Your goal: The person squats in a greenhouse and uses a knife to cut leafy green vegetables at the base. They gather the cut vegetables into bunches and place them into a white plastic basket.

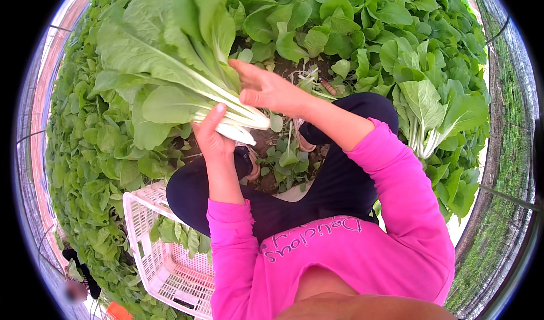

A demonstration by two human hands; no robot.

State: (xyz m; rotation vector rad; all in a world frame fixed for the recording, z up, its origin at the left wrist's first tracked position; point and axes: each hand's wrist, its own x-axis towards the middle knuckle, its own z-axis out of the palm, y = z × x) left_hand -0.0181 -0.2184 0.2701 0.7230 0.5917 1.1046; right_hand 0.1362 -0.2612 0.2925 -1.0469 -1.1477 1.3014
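Observation:
My left hand (214, 137) is closed around the white stalks of a bunch of leafy greens (170, 65), its thumb lying across them. The leaves fan out to the upper left, and the pale stem ends point to the lower right. My right hand (267, 88) is on the bunch's right side, fingers spread along the leaves and stalks; whether it grips any of them I cannot tell. Another bunch of cut-looking greens (420, 137) with white stalks lies on the plants to the right, beyond my right arm.
Dense leafy plants (331, 14) surround my bent legs. A white plastic crate (136, 235) holding some greens stands by my left knee. Bare soil with stem scraps (312, 75) shows ahead of my feet. Another person (80, 273) and an orange object (119, 311) are at the lower left.

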